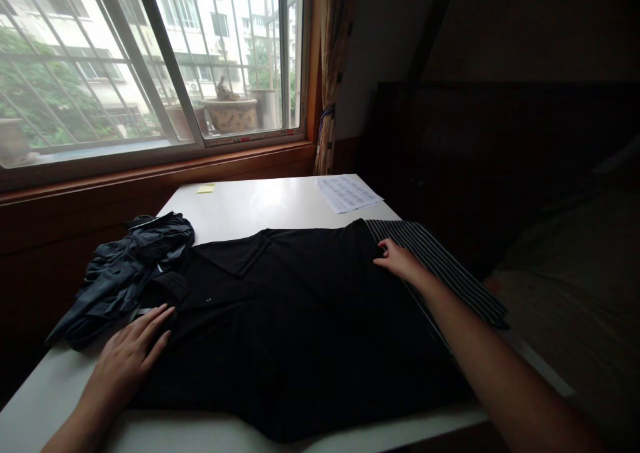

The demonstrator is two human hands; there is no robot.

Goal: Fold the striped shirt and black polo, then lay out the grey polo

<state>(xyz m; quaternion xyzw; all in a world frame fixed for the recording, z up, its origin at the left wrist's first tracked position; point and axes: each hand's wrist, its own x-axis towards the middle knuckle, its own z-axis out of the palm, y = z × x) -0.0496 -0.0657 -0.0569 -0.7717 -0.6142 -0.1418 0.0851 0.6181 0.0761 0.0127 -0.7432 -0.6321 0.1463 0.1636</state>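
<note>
A black collared polo shirt (310, 319) lies spread flat across the white table, its collar toward the left and its hem toward the right. My left hand (133, 346) rests on the shirt near the collar, fingers stretched out and holding nothing. At the hem, my right hand (400, 261) is low over the cloth, its thumb and index fingertip apart and no fabric visibly gripped. A dark striped piece of cloth (440, 259) sticks out beyond the hem, partly under my right forearm. Left of the collar sits a crumpled dark grey-blue garment (120, 273).
Printed sheets of paper (347, 193) lie at the far right of the white table (250, 203). A yellow sticky note (205, 188) is near the far left corner. Behind stand a barred window (150, 59) and a tied curtain (330, 73). The right side is dark.
</note>
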